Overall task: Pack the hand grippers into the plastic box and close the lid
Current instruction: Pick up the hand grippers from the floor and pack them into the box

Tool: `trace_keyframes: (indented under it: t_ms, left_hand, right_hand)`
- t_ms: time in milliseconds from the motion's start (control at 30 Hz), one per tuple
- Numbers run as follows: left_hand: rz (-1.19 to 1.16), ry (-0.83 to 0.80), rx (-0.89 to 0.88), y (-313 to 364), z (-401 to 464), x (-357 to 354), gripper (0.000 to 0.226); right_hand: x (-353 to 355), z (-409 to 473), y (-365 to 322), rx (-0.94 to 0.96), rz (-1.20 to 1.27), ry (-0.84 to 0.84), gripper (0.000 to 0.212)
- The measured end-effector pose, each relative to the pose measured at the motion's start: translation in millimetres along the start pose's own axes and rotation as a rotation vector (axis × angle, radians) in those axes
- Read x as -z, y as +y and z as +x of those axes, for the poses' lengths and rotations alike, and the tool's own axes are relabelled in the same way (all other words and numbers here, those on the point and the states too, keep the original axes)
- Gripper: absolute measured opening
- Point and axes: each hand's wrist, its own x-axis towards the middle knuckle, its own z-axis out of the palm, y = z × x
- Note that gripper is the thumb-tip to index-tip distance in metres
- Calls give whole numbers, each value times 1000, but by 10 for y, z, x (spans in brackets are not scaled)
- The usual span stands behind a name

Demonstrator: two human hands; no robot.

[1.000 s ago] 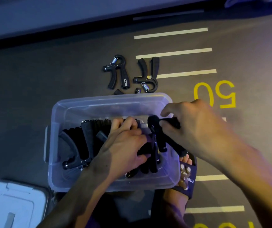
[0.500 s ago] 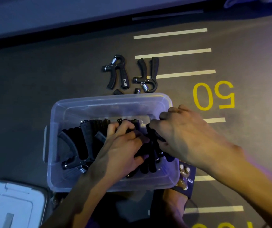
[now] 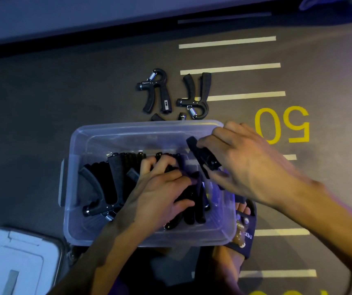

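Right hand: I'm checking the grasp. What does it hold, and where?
The right hand grips a black hand gripper around its middle, one handle end poking out, above the plastic box.

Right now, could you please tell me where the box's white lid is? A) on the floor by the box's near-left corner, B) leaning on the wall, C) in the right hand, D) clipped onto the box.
A: the white lid lies flat on the floor off the near-left corner of the open plastic box, and neither hand touches it.
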Motion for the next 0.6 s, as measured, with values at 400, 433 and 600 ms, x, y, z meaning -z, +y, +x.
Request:
trace_keyframes:
  t_ms: [400, 433, 600]
  left_hand:
    - [52, 87, -91, -136, 92, -65, 33]
    - [65, 93, -95, -130, 87, -58, 33]
    - [51, 122, -90, -112, 62, -74, 38]
  right_hand:
    - [-176, 130, -155, 60, -123, -219, 20]
    - [-177, 159, -150, 71, -131, -254, 21]
    - [-178, 212, -102, 121, -143, -356, 28]
